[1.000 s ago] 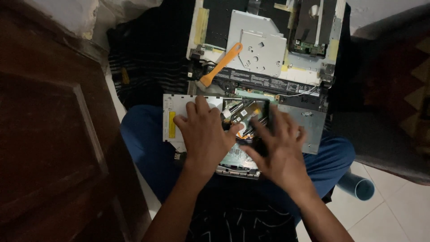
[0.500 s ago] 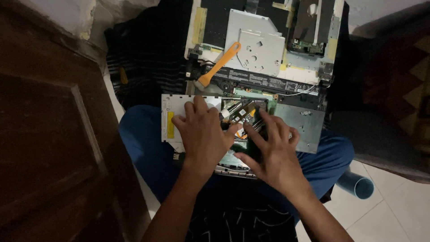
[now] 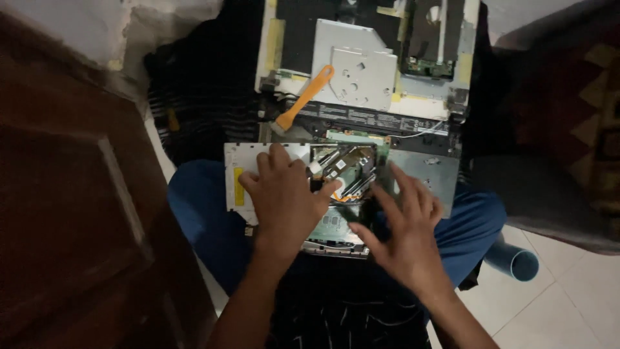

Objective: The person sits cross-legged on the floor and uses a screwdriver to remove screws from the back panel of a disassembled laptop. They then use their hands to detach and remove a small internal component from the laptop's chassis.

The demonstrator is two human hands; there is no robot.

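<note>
The opened optical drive [image 3: 336, 187] is steadied on the lap by the left hand [image 3: 284, 197], pressed flat with fingers spread; the right hand [image 3: 403, 226], fingers splayed and gripping nothing, is rested on its edge.

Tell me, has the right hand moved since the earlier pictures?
Yes. The right hand has slid down and right, away from the orange pry tool, off the drive's open mechanism.

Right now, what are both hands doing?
Left hand: open, flat on the opened disc drive, holding nothing.
Right hand: open, fingers spread on the drive, holding nothing.
</note>
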